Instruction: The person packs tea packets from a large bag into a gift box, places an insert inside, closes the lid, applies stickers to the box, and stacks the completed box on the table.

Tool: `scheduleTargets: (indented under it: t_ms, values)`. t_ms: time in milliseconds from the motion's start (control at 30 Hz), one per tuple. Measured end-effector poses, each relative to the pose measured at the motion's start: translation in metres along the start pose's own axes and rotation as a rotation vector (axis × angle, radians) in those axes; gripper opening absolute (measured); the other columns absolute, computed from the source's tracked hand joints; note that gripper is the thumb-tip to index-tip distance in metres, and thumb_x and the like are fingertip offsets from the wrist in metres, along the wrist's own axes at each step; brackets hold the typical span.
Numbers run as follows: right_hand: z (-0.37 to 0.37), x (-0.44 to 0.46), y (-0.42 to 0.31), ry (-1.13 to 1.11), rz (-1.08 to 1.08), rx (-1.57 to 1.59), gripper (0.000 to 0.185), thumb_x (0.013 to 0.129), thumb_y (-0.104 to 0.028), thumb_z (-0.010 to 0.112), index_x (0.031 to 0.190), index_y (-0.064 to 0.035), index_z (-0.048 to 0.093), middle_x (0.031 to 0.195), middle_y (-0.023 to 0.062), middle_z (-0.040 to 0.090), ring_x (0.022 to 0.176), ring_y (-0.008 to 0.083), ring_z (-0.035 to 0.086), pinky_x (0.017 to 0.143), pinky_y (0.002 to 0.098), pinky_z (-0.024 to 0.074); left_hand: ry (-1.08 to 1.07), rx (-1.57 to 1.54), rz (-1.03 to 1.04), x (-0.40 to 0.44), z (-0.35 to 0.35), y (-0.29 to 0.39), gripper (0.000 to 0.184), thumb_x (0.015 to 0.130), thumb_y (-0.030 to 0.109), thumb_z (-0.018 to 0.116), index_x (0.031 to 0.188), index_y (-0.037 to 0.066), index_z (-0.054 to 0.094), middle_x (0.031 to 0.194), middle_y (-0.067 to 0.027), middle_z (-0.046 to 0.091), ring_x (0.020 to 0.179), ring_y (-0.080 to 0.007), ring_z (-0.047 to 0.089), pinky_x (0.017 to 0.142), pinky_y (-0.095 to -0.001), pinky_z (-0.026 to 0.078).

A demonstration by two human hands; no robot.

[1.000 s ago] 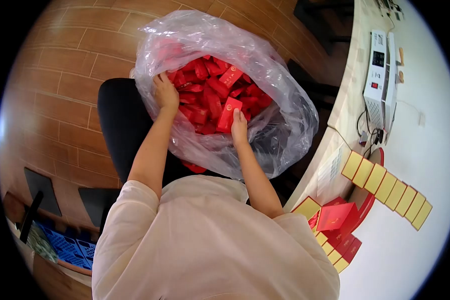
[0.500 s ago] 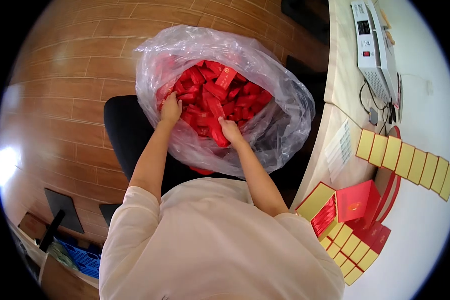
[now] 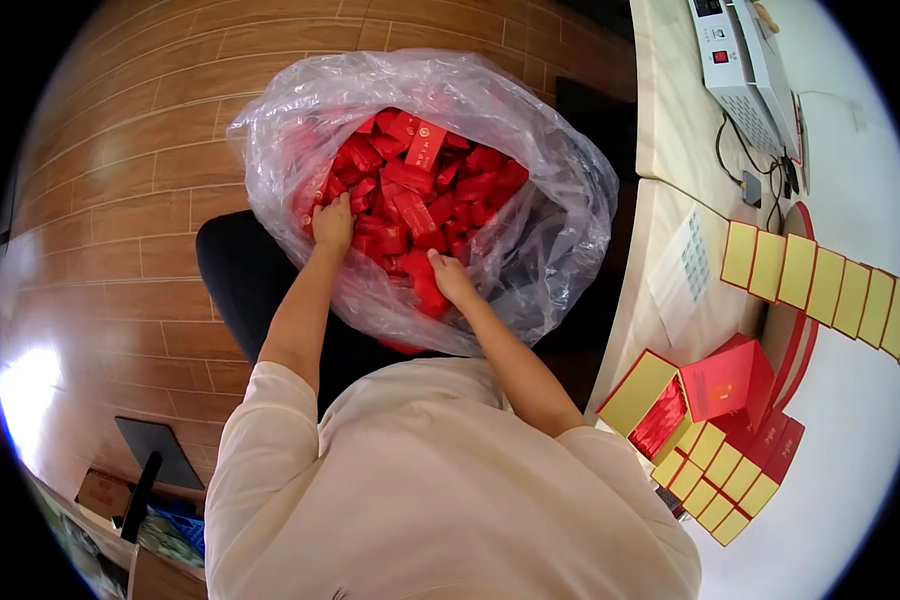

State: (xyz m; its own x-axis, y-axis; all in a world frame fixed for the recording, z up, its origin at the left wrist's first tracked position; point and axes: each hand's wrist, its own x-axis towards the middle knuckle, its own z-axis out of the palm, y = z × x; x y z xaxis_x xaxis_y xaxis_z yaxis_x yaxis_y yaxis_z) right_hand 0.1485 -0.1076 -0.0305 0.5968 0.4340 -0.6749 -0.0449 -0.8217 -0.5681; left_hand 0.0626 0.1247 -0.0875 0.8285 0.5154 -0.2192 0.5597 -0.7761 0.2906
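A large clear plastic bag [image 3: 570, 215] stands open in front of me, full of small red packets [image 3: 410, 175], some with gold print. My right hand [image 3: 452, 277] is closed on a red packet [image 3: 427, 288] at the near side of the heap. At the left side of the heap, inside the bag's mouth, my left hand [image 3: 333, 224] has its fingers curled down among the packets. What those fingers hold is hidden.
On the right, a pale table [image 3: 660, 145] bears a white machine [image 3: 745, 75] with cables, a printed sheet [image 3: 682, 275], an open red-and-gold box [image 3: 635, 400] of red packets, and rows of gold boxes [image 3: 715, 480]. A black seat [image 3: 235, 270] is beneath the bag.
The view has shifted a little, so the bag sits further left. My right hand has drawn slightly nearer my body with the red packet. My left hand stays at the heap's left side.
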Motion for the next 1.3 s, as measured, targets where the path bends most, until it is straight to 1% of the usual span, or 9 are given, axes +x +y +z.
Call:
scheduleTargets:
  t_ms: [200,333,400,500,633,833,1033,1133,1300]
  values:
    - [-0.023,-0.005,-0.047,0.142,0.109,0.269,0.057,0.098,-0.045,0.034,0.112,0.0042,0.06,0.115,0.0242,0.06,0.112,0.0344,0.055,0.096,0.0366,0.0389,0.16,-0.77,-0.034,0.016,-0.016,0.01,0.039,0.09,0.03,0.059,0.109,-0.004,0.052,0.09,-0.027,0.062,0.086,-0.0423,0.062,0.071,-0.0468,0.048]
    - [-0.032,0.015,-0.053,0.083,-0.032,0.541,0.051,0.098,-0.041,0.038,0.122,0.0015,0.054,0.116,0.0151,0.061,0.112,0.0245,0.055,0.098,0.0318,0.0379,-0.188,-1.353,-0.101,0.005,-0.064,0.037,0.037,0.096,0.027,0.053,0.12,-0.001,0.051,0.109,-0.0057,0.06,0.098,-0.0114,0.055,0.088,-0.0278,0.043]
    - [-0.052,-0.004,-0.085,-0.223,-0.016,0.867,0.055,0.097,-0.041,0.044,0.135,-0.0021,0.041,0.117,0.014,0.059,0.116,0.0214,0.051,0.1,0.0305,0.0357,-0.208,-1.415,-0.078,-0.016,-0.085,0.047,0.037,0.096,0.025,0.053,0.122,-0.001,0.049,0.112,-0.0066,0.06,0.1,-0.012,0.055,0.089,-0.0274,0.044]
    - [-0.05,-0.019,-0.109,-0.034,-0.192,0.541,0.057,0.094,-0.043,0.049,0.132,-0.0012,0.044,0.118,0.0169,0.058,0.115,0.0231,0.052,0.098,0.0324,0.038,-0.225,-1.592,-0.056,-0.05,-0.101,0.064,0.042,0.095,0.018,0.055,0.129,-0.001,0.041,0.117,-0.0073,0.057,0.104,-0.0122,0.054,0.092,-0.0268,0.042]
    - [-0.031,-0.034,-0.108,0.11,-0.236,0.526,0.057,0.092,-0.047,0.051,0.126,-0.0003,0.049,0.115,0.0175,0.06,0.107,0.0234,0.056,0.095,0.0324,0.0408,-0.083,-1.536,-0.023,-0.091,-0.091,0.085,0.051,0.09,0.005,0.055,0.134,-0.001,0.031,0.126,-0.0137,0.051,0.116,-0.0194,0.049,0.099,-0.0305,0.038]
    - [-0.021,-0.075,-0.115,0.33,-0.23,0.339,0.046,0.098,-0.042,0.037,0.107,-0.0009,0.056,0.105,0.0261,0.06,0.098,0.0434,0.056,0.08,0.0434,0.0456,-0.256,-1.656,-0.231,-0.124,-0.108,0.105,0.056,0.096,0.025,0.041,0.141,0.0,0.02,0.139,-0.015,0.034,0.13,-0.0222,0.034,0.104,-0.0329,0.032]
    - [-0.007,-0.084,-0.111,0.4,-0.419,0.554,0.043,0.098,-0.041,0.04,0.11,-0.0015,0.052,0.103,0.0132,0.06,0.097,0.0272,0.057,0.086,0.0351,0.0423,-0.236,-1.703,-0.23,-0.118,-0.139,0.119,0.045,0.092,0.019,0.058,0.131,0.005,0.041,0.122,-0.009,0.053,0.111,-0.0153,0.052,0.094,-0.0302,0.042]
    - [-0.021,-0.089,-0.113,-0.044,-0.187,1.21,0.031,0.094,-0.034,0.052,0.106,-0.0047,0.053,0.101,0.0031,0.057,0.095,0.0115,0.052,0.087,0.027,0.0397,-0.228,-1.797,-0.316,-0.121,-0.14,0.119,0.04,0.087,0.013,0.065,0.122,0.006,0.048,0.11,-0.005,0.059,0.099,-0.0121,0.057,0.086,-0.0281,0.047]
    - [-0.039,-0.085,-0.099,-0.038,-0.195,1.065,0.016,0.092,-0.018,0.056,0.103,-0.0057,0.054,0.099,0.0008,0.06,0.089,0.0098,0.055,0.081,0.0248,0.0429,-0.486,-1.728,-0.409,-0.135,-0.145,0.106,0.038,0.086,0.011,0.064,0.12,0.005,0.05,0.108,-0.0047,0.06,0.095,-0.0133,0.06,0.084,-0.0281,0.049]
